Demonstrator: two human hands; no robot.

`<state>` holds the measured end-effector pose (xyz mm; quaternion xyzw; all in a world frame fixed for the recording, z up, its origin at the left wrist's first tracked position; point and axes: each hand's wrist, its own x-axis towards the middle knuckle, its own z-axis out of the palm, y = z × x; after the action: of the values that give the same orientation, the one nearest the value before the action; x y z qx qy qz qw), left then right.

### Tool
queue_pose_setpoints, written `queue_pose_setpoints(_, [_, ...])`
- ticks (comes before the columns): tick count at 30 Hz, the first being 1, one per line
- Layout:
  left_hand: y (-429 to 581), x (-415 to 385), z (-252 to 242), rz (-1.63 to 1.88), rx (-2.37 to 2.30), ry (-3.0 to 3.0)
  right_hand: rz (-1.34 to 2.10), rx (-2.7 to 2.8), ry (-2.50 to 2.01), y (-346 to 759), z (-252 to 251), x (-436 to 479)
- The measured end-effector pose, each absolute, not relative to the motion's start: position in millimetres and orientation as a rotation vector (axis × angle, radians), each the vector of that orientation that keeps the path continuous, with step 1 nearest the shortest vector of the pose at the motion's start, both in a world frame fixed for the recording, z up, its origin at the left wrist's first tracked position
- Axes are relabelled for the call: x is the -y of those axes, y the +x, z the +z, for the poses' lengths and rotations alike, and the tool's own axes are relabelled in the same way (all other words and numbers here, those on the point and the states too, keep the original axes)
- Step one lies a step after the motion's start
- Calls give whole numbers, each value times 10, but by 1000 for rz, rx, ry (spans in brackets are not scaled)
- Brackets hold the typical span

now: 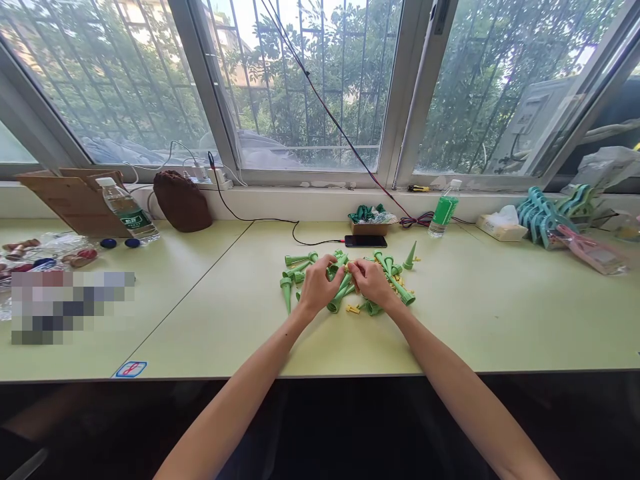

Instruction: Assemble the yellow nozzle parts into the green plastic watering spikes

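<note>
My left hand [319, 287] is closed, its thumb and fingers curled round a green plastic spike partly hidden by them. Close against it, my right hand [373, 280] pinches a small yellow plastic piece [347, 268] at the fingertips, where the two hands meet. Around and beneath both hands spreads a loose pile of hollow green cone-shaped spikes [286, 293]. Small yellow plastic pieces [353, 309] lie among them, mostly to the right of my right hand. One green spike [411, 256] stands point up at the pile's right edge.
Behind the pile lie a black phone [366, 241] on a cable and a small box [369, 228]. A green-labelled bottle [444, 209], a tissue box [501, 227] and teal hangers [537, 217] stand right. Leftward are another bottle [129, 210], a brown bag [182, 201] and cardboard [75, 203].
</note>
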<state>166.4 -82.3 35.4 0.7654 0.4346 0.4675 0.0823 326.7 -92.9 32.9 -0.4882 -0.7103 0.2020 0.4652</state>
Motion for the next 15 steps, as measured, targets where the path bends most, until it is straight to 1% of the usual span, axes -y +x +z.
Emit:
queue_pose_setpoints(6, [1661,820,352,1392,-1305,2285,531,1712,-1184,3272,307,927])
queue_pose_setpoints(15, [1657,815,335,1389,-1295,2293,479,1751,-1179,3270,302,930])
